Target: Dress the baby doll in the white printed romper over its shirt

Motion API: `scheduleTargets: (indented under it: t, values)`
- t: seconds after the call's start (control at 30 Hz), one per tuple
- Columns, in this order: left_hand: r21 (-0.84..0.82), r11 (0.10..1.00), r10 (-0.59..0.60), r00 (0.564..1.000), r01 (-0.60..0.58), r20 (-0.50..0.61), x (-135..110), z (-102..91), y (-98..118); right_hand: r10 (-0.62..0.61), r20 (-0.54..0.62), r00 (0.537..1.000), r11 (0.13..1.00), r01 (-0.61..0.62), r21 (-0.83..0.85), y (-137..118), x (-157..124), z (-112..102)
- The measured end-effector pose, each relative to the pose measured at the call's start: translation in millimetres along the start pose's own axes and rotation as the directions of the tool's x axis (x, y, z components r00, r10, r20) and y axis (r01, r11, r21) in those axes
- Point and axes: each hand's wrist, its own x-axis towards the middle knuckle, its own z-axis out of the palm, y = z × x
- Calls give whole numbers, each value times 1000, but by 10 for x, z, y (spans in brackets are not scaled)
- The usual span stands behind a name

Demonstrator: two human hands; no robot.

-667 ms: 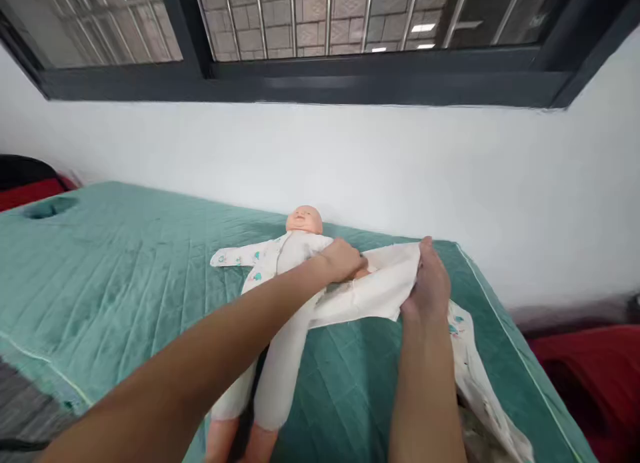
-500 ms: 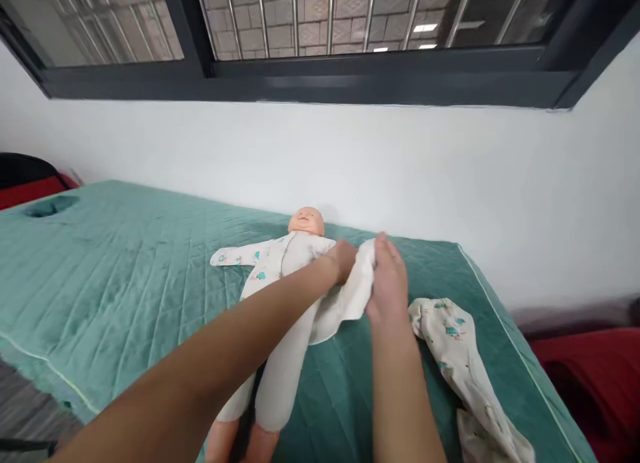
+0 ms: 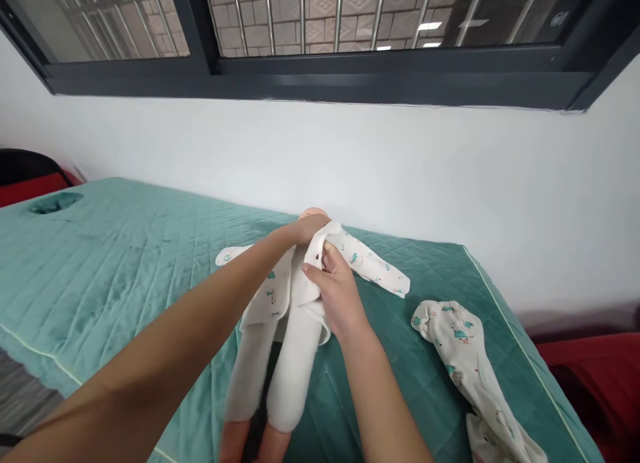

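Note:
A baby doll point(image 3: 314, 211) lies on its back on a green quilted cover, its head mostly hidden behind my left hand. It wears white leggings point(image 3: 290, 383) and a white baby shirt point(image 3: 377, 266) with a small teal print, the front partly open and the sleeves spread to both sides. My left hand point(image 3: 311, 228) is closed at the shirt's neck and shoulder edge on the right, fingertips hidden by cloth. Just below, my right hand point(image 3: 337, 286) pinches the shirt's front panel between thumb and fingers.
Printed baby trousers point(image 3: 463, 349) lie crumpled on the green cover point(image 3: 125, 249) at the right. A white wall and a dark-framed window point(image 3: 350, 83) stand behind the bed. Red items sit at the far left point(image 3: 35, 189) and right point(image 3: 595, 376).
The right-hand sleeve now lies stretched outward, where cloth was bunched between my hands before. Both hands have moved left towards the doll's chest and neck, and my left forearm now covers most of its head.

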Motion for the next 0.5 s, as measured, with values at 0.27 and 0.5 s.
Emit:
scheduleTargets:
  t: [0.27, 0.5]
  values:
    - [109, 994, -27, 973, 2, 228, -297, -162, 90, 80, -11, 997, 891, -77, -447, 114, 23, -35]
    - [365, 928, -47, 996, 73, -80, -297, 40, 25, 144, 51, 988, 709, -67, -702, -62, -101, -21]
